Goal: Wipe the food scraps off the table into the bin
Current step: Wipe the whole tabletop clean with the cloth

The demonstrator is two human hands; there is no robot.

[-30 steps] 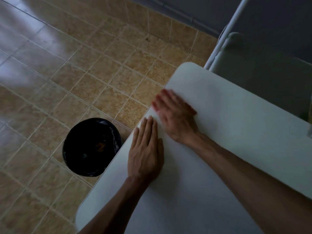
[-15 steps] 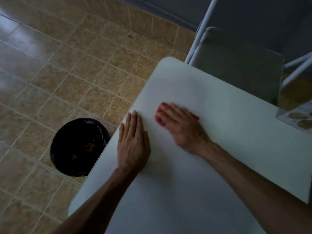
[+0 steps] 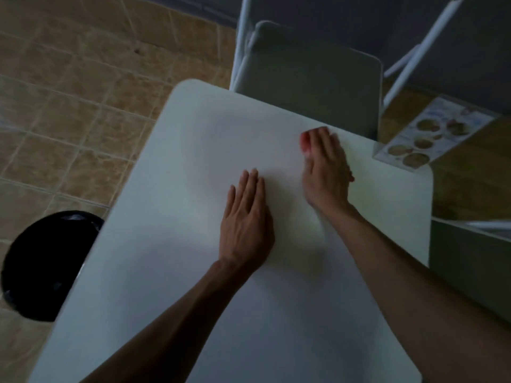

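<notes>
- Head view, sole camera: worn on the person's head, facing forward and steeply down, close over the white table (image 3: 193, 150).
- Wide angle: bin (image 3: 41, 266) at lower left edge, grey chair (image 3: 312, 84) at top, menu stand (image 3: 431, 134) at right.

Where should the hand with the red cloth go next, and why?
Probably sweep the right hand and its red cloth leftward across the table toward the edge above the black bin. The hand sits near the far right edge, the bin stands on the floor at the left, and the left hand lies flat mid-table. No scraps are clearly visible.
</notes>
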